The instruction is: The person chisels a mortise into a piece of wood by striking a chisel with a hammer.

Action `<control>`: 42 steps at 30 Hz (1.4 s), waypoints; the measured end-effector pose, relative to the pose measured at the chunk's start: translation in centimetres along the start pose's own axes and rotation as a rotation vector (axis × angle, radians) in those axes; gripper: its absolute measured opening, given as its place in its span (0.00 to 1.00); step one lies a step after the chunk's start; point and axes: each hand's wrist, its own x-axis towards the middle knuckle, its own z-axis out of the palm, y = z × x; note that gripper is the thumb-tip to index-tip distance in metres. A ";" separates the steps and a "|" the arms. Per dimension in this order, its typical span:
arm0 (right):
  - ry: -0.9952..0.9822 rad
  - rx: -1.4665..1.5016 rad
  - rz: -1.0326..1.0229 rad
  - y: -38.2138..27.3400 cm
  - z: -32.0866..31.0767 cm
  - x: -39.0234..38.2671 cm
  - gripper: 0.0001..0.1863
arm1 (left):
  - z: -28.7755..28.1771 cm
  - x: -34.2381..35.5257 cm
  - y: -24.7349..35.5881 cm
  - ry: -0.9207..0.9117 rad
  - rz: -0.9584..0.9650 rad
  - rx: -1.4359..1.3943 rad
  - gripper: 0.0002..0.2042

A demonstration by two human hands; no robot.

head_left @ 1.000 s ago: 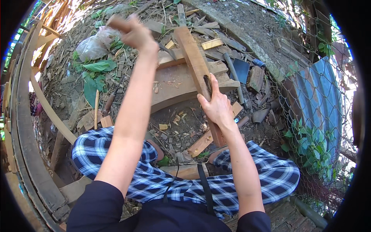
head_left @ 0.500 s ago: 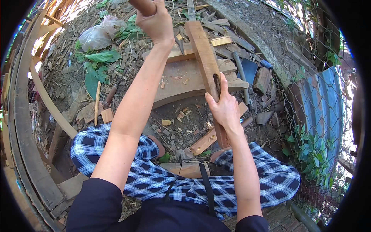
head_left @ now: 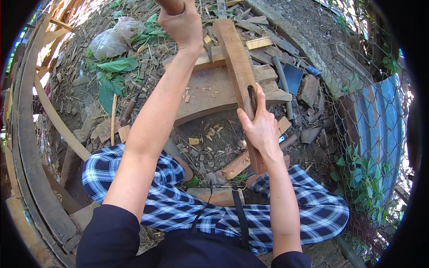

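My left hand (head_left: pixel 182 27) is raised at the top, wrapped round a thick wooden handle (head_left: pixel 170 6). A dark pointed metal tip (head_left: pixel 209 52) shows just beside it; I cannot tell if it joins the handle. My right hand (head_left: pixel 260 129) grips a long squared timber (head_left: pixel 234 53) with a dark slot near my fingertips. The timber lies slanting away from me, over a crosswise wooden piece (head_left: pixel 199 67) and a thick curved board (head_left: pixel 210 96). A pale piece of wood with holes (head_left: pixel 234 166) lies under the timber's near end.
Plaid-trousered legs (head_left: pixel 313 210) are folded below. Curved planks (head_left: pixel 60 123) stand at left. A plastic bag (head_left: pixel 109 42), leaves, offcuts, a metal pipe (head_left: pixel 279 76) and a blue-grey plate (head_left: pixel 292 80) lie around. A chain-link fence (head_left: pixel 357 125) with corrugated metal runs along the right.
My left hand has risen and moved rightward with the handle since a second ago, changing little in the last half second. The timber and right hand appear shifted rightward, along with the whole view.
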 end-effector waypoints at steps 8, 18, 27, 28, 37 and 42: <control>-0.026 0.043 0.015 -0.1 -0.1 0.0 0.45 | 0.1 -0.5 0.6 -0.005 -0.023 -0.002 0.16; -0.008 0.056 0.025 -0.2 -0.2 0.0 0.45 | 1.3 -1.7 0.5 -0.009 0.190 0.255 0.16; 0.077 0.223 -0.153 -2.2 -4.7 -1.6 0.47 | 1.8 -3.7 0.4 -0.114 0.286 0.144 0.14; 0.125 0.234 -0.219 -3.8 -7.1 -2.4 0.47 | 2.2 -3.9 0.6 -0.121 0.297 0.141 0.14; 0.586 0.228 -0.707 -13.4 -18.1 -3.1 0.39 | 0.7 -2.8 0.6 -0.077 0.223 0.016 0.13; 0.142 -0.098 -0.405 -13.8 -15.4 -0.5 0.40 | 1.4 -4.1 0.2 -0.128 0.242 0.070 0.11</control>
